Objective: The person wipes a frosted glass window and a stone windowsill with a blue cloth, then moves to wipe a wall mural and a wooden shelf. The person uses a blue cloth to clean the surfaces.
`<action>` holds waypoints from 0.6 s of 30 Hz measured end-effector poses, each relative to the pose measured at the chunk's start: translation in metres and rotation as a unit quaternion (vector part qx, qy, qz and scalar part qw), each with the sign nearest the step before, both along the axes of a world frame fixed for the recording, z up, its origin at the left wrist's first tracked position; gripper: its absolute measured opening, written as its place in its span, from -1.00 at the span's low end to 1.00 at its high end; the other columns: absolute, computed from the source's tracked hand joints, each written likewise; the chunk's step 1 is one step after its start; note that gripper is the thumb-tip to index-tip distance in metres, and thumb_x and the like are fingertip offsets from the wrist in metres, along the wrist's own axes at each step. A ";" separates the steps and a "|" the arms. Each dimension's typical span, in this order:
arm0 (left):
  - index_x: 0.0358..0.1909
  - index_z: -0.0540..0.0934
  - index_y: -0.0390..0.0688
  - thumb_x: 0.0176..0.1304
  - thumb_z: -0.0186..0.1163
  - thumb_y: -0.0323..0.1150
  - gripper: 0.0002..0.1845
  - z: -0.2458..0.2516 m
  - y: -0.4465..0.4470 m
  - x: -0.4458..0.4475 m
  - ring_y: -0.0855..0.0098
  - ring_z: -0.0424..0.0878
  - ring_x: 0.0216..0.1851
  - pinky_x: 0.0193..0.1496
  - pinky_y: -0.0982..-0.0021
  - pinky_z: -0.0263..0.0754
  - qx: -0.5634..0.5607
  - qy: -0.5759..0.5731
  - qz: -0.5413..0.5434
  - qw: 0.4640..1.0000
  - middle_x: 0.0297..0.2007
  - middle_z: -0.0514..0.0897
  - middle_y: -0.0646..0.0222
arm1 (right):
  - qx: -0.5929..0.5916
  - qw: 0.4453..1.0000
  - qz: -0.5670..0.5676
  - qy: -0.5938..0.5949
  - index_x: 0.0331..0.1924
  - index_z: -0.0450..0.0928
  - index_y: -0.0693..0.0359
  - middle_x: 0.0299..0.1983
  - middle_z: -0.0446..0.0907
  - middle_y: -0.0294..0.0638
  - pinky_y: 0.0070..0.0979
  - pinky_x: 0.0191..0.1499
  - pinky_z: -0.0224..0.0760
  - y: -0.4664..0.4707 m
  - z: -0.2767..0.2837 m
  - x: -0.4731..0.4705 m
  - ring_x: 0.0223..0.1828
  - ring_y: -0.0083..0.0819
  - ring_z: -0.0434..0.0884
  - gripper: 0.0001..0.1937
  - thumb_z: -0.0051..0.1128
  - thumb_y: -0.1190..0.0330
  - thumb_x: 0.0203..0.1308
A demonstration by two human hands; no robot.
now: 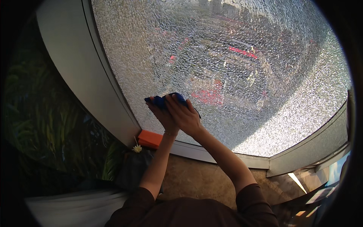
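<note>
A dark blue cloth lies pressed against a large pane of crackled, shattered-looking glass, towards its lower left part. My left hand rests on the cloth with its fingers stretched upward; a thin bracelet is at the wrist. Over the cloth and partly across the left hand lies my right hand, fingers extended and close together. The cloth's dark edge shows beyond the fingertips and beside the right hand; the palms hide the rest of it.
A grey metal frame borders the glass. An orange block-like object sits at its lower left corner, beside a small pale yellow flower. Dark palm-like leaves are on the left. Brown stone-like flooring lies below the frame, and bright sunlight falls across the lower right glass.
</note>
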State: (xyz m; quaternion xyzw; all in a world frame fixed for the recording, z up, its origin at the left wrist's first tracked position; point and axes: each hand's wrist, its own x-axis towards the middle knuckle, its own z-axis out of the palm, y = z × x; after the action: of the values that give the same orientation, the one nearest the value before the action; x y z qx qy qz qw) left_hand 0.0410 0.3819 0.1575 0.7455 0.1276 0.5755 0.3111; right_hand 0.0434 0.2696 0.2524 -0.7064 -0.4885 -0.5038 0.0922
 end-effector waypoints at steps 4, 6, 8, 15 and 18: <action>0.61 -0.32 -0.36 0.45 0.17 0.06 0.10 -0.044 -0.005 -0.004 -0.03 -0.27 0.66 0.67 0.06 -0.32 -0.068 0.021 -0.014 0.997 0.62 -0.21 -0.14 | -0.107 0.994 0.010 0.028 0.46 0.37 0.18 0.52 0.37 -0.29 -0.28 0.53 0.05 0.006 -0.049 0.003 0.53 -0.54 0.33 -0.45 -0.06 0.34 0.39; 0.61 -0.30 -0.34 0.41 0.21 0.07 0.13 -0.089 -0.008 -0.017 -0.04 -0.28 0.66 0.67 0.08 -0.32 -0.011 0.101 0.030 0.994 0.61 -0.22 -0.15 | -0.141 0.989 0.025 0.031 0.50 0.31 0.20 0.48 0.41 -0.27 -0.30 0.53 0.02 0.004 -0.083 0.000 0.49 -0.57 0.37 -0.42 -0.06 0.34 0.39; 0.61 -0.30 -0.33 0.41 0.22 0.06 0.12 -0.117 -0.026 -0.024 -0.04 -0.28 0.66 0.67 0.09 -0.32 -0.092 0.122 -0.015 0.988 0.61 -0.23 -0.15 | -0.199 0.979 0.016 0.048 0.50 0.30 0.19 0.46 0.43 -0.27 -0.32 0.54 0.00 -0.008 -0.105 0.001 0.48 -0.57 0.39 -0.41 -0.06 0.34 0.39; 0.62 -0.30 -0.31 0.39 0.30 -0.01 0.15 -0.041 0.013 -0.008 0.10 -0.18 0.66 0.68 0.18 -0.25 -0.069 -0.032 0.003 0.997 0.62 -0.15 -0.03 | -0.080 0.995 0.044 0.046 0.39 0.45 0.14 0.50 0.38 -0.33 -0.26 0.55 -0.01 0.033 -0.048 0.000 0.54 -0.49 0.32 -0.49 0.00 0.31 0.36; 0.62 -0.29 -0.32 0.41 0.29 -0.02 0.13 -0.006 0.043 0.000 0.11 -0.12 0.65 0.67 0.18 -0.19 -0.081 -0.073 0.024 0.994 0.61 -0.10 -0.03 | -0.032 0.997 0.067 0.018 0.36 0.50 0.09 0.48 0.40 -0.25 -0.27 0.57 -0.02 0.065 -0.002 -0.004 0.49 -0.48 0.37 -0.52 0.01 0.31 0.37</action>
State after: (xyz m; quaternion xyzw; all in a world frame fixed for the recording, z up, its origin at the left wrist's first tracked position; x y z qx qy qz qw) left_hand 0.0410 0.4244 0.1519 0.6704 0.1685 0.6235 0.3652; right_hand 0.0391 0.3344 0.2501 -0.6839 -0.5489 -0.4675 0.1117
